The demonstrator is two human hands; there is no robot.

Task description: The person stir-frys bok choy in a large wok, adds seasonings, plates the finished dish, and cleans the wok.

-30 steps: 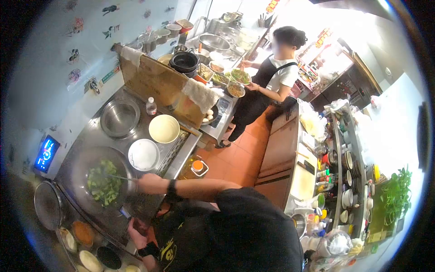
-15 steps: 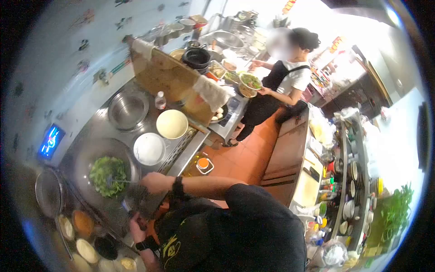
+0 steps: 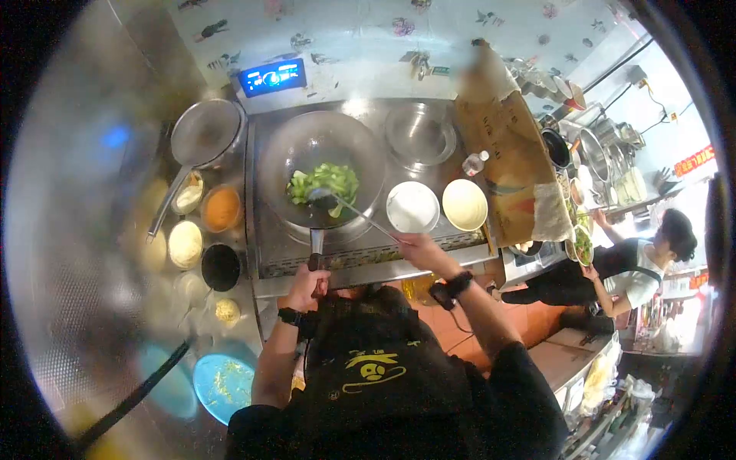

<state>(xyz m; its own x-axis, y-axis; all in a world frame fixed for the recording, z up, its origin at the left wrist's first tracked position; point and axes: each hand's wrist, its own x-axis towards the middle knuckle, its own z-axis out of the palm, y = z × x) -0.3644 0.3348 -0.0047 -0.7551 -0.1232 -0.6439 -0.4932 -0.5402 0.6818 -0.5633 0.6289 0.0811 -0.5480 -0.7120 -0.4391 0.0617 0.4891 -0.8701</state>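
Note:
A steel wok (image 3: pixel 307 149) sits on the stove in front of me with chopped green vegetables (image 3: pixel 326 181) in it. My left hand (image 3: pixel 307 285) is shut on the wok's handle (image 3: pixel 316 247) at the stove's front edge. My right hand (image 3: pixel 416 247) grips a long metal ladle (image 3: pixel 349 208), and the ladle's bowl rests among the greens. I wear a dark watch band on each wrist.
Bowls of seasonings (image 3: pixel 221 208) line the counter left of the wok, beside a strainer (image 3: pixel 207 132). A white plate (image 3: pixel 412 206) and a cream bowl (image 3: pixel 464 204) stand to the right, an empty steel pot (image 3: pixel 420 132) behind. Another person (image 3: pixel 629 264) carries dishes at far right.
My head has turned, so the stove now faces me squarely. The ladle keeps moving through the greens. The other person now appears at the far right.

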